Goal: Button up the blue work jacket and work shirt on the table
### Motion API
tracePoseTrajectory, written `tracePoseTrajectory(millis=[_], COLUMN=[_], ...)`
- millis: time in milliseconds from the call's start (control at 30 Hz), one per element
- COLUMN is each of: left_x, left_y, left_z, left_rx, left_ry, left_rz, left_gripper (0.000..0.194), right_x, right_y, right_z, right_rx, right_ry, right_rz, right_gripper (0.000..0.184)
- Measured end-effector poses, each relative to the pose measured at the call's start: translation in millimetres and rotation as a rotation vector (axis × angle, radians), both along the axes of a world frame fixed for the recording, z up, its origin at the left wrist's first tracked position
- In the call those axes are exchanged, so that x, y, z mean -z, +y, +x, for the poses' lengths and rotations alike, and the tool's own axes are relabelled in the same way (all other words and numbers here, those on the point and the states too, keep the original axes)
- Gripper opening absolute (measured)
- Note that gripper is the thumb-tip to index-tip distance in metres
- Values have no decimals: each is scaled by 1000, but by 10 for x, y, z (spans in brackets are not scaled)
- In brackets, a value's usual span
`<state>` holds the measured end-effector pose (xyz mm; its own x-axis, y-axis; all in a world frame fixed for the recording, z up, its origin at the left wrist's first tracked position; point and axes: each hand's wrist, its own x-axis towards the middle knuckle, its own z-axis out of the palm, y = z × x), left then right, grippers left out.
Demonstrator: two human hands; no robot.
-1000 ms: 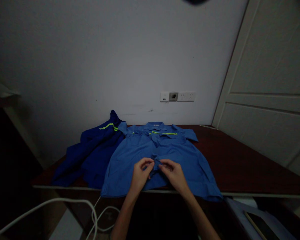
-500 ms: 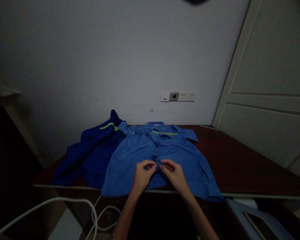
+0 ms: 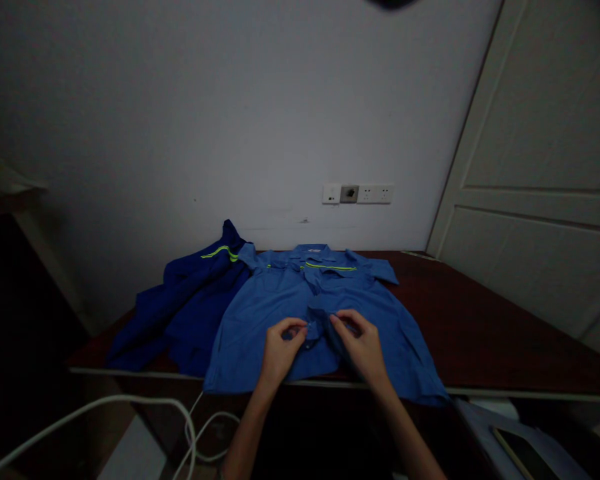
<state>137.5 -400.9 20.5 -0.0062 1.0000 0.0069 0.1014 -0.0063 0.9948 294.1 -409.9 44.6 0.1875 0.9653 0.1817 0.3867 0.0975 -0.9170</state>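
A light blue short-sleeved shirt (image 3: 385, 333) lies spread on the dark red table, collar toward the wall, with a yellow-green stripe across its chest. My left hand (image 3: 281, 350) pinches the left front edge of the shirt between thumb and fingers. The other front edge is lifted in my right hand (image 3: 363, 347), also in a pinch. Between the two hands the front gapes a little, and small details on the placket are too dim to tell. A darker blue garment (image 3: 190, 313) with a similar stripe lies crumpled to the left, partly under the shirt's sleeve.
The table (image 3: 480, 327) reaches right toward a pale panelled door (image 3: 535, 193). Wall sockets (image 3: 375, 194) sit behind it. A white cable (image 3: 130, 399) loops at the lower left. A phone (image 3: 525, 453) lies at the lower right, below the table's edge.
My hands have moved apart. The right hand has drawn its front edge up and to the right, opening a gap in the shirt front; the left has shifted slightly left.
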Motion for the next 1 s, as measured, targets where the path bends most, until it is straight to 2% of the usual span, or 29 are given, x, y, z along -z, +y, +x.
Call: tracePoseTrajectory(millis=[167, 267, 333, 433, 667, 833, 1000], left_x=[81, 144, 175, 201, 275, 339, 354], left_y=[103, 174, 206, 228, 272, 439, 651], left_z=[-126, -208, -248, -287, -374, -502, -663], left_rx=[-140, -168, -172, -170, -187, -237, -281], left_ry=[-120, -130, -137, -159, -161, -150, -99], left_rz=[-44, -87, -120, -155, -214, -254, -298], left_gripper=[38, 41, 42, 43, 45, 47, 48], right_x=[-229, -290, -255, -101, 421, 761, 1106], right_y=[171, 494, 801, 1326, 2395, 2944, 3337], right_z=[62, 160, 270, 478, 795, 830, 831], right_rx=[-133, -211, -245, -255, -162, -150, -130], right_ry=[-222, -365, -461, -593, -825, -871, -925], right_rz=[79, 99, 70, -23, -331, -431, -522], right_gripper=[26, 26, 25, 22, 26, 26, 29])
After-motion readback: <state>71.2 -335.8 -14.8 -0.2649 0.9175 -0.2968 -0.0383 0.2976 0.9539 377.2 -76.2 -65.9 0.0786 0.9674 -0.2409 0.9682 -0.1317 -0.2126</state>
